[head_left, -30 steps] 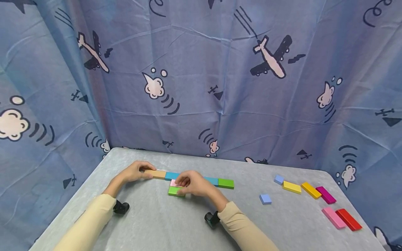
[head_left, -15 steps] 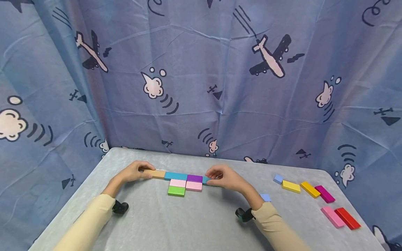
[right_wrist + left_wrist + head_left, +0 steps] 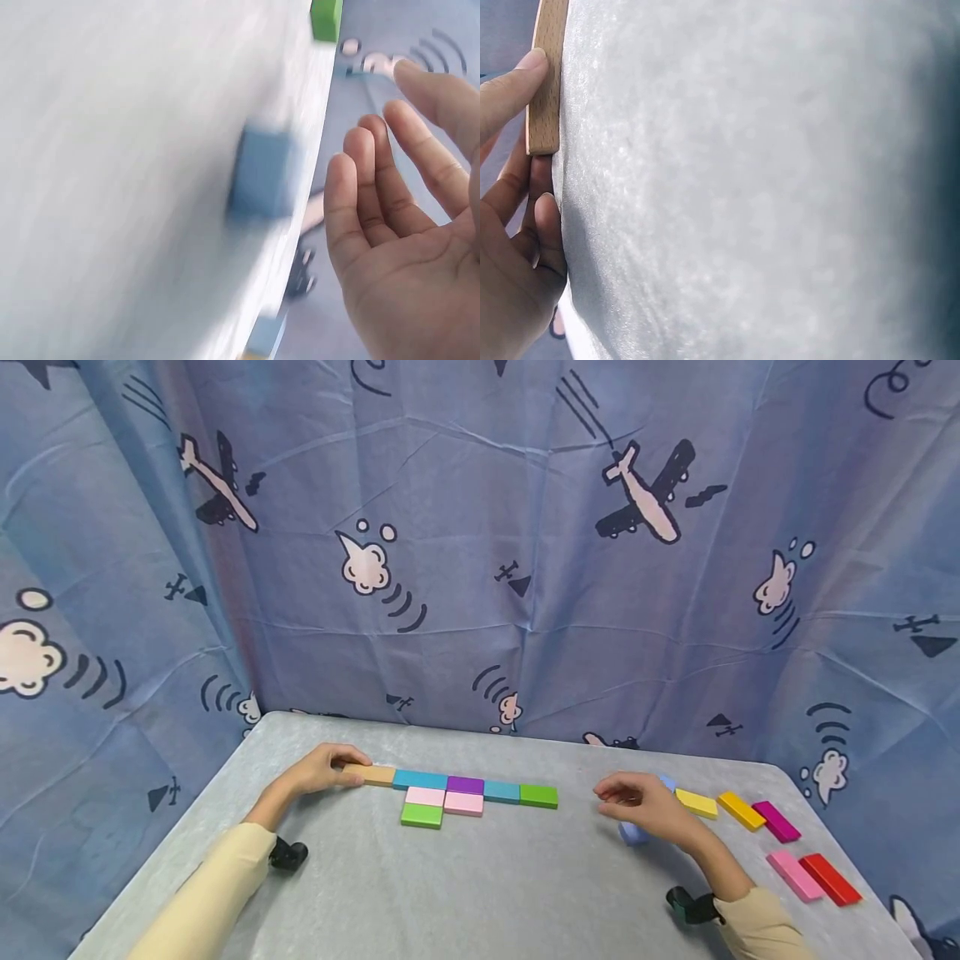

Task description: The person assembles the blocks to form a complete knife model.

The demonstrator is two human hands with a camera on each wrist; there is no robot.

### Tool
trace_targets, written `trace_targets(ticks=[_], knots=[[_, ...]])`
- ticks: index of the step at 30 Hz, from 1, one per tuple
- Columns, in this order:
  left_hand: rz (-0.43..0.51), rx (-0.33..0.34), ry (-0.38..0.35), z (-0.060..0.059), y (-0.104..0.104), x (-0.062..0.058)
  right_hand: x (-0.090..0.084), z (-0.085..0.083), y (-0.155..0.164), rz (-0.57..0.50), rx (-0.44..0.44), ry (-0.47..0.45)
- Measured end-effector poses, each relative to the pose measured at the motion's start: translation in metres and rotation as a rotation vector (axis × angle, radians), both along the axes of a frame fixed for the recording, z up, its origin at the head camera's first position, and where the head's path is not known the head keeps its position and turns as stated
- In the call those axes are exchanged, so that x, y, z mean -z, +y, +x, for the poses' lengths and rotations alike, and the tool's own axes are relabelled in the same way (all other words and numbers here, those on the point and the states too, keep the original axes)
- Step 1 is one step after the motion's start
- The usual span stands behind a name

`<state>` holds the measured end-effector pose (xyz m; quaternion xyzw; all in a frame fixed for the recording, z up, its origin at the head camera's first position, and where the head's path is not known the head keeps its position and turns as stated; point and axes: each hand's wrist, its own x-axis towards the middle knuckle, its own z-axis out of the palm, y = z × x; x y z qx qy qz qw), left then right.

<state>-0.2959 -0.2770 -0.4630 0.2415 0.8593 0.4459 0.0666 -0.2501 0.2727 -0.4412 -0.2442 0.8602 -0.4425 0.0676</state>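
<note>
My left hand (image 3: 317, 772) holds the end of a tan wooden block (image 3: 381, 776), thumb on the near side and other fingers behind. The block's wood grain shows in the left wrist view. It is the left end of a row with a blue block (image 3: 420, 780), a purple block (image 3: 465, 785), a smaller blue block (image 3: 502, 791) and a green block (image 3: 539, 797). Light pink blocks (image 3: 462, 804) and another green block (image 3: 422, 815) lie against its near side. With nothing in its fingers, my right hand (image 3: 651, 806) hovers by a light blue block (image 3: 264, 172), partly covering it.
To the right lie a yellow block (image 3: 697, 804), an orange-yellow block (image 3: 741, 812), a magenta block (image 3: 777, 822), a pink block (image 3: 795, 875) and a red block (image 3: 829, 878). A patterned curtain (image 3: 450, 568) hangs behind the grey-covered table (image 3: 420, 893).
My right hand has moved away from the blocks in the middle, past the row's green end, to the light blue blocks on the right. My left hand stays on the tan block.
</note>
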Motion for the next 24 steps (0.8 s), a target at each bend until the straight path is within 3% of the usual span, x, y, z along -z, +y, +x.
trace_targets(ticks=[9,14,18,24], knots=[[0.008,0.005,0.007,-0.001,-0.001,0.001,-0.002,0.009,0.070,0.003,0.240,0.033],[-0.003,-0.008,0.005,-0.001,-0.001,0.003,-0.007,0.009,0.094,0.101,0.386,0.037],[-0.014,-0.017,-0.002,-0.001,-0.002,0.002,-0.007,0.005,0.104,0.171,0.424,0.003],[0.002,-0.004,0.007,-0.001,0.000,0.002,0.000,0.001,0.114,0.183,0.398,0.009]])
